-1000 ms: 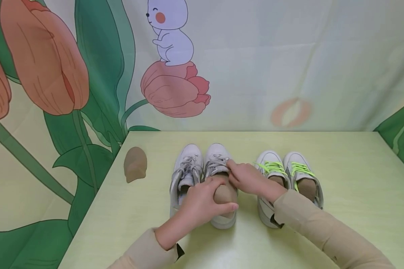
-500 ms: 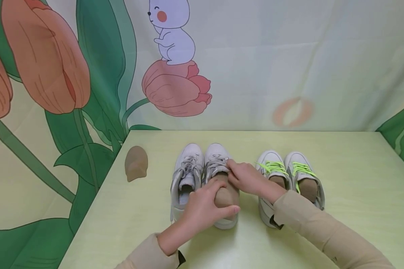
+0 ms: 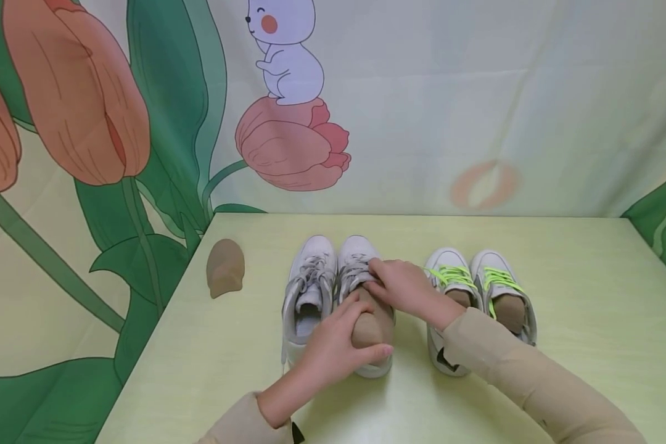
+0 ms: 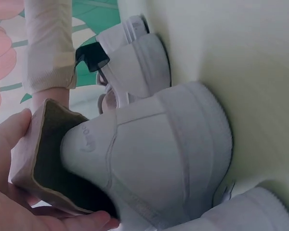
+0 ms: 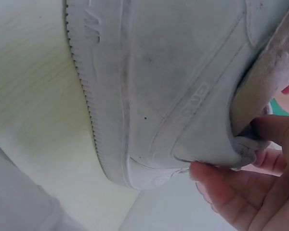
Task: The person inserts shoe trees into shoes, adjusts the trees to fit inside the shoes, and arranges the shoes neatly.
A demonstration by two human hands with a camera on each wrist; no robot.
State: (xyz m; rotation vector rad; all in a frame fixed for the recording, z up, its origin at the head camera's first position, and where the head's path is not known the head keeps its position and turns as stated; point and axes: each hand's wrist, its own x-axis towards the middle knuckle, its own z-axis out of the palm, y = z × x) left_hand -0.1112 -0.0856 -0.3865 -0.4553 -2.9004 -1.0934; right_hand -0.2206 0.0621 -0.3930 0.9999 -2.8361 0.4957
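Note:
A brown molded-pulp shoe insert (image 3: 368, 331) sits partway in the white sneaker (image 3: 357, 248) with grey laces. My left hand (image 3: 333, 346) grips the insert's rear end, thumb on one side and fingers on the other. In the left wrist view, the insert's hollow end (image 4: 25, 156) stands out over the sneaker's heel (image 4: 149, 144). My right hand (image 3: 402, 285) pinches the sneaker's opening beside the tongue. The right wrist view has its fingers (image 5: 221, 185) at the collar edge, next to the insert (image 5: 260, 91). Inside the shoe, the insert's front is hidden.
The matching grey-laced sneaker (image 3: 311, 262) stands immediately left. Another brown insert (image 3: 225, 269) lies on the table (image 3: 244, 364) at the far left. To the right, two green-laced sneakers (image 3: 499, 262) hold brown inserts (image 3: 509, 313). A printed curtain (image 3: 411, 123) hangs behind.
My right hand has shifted slightly leftward and farther over the sneaker's opening. My left hand keeps its grip on the insert, almost unmoved. The head view has drifted a little.

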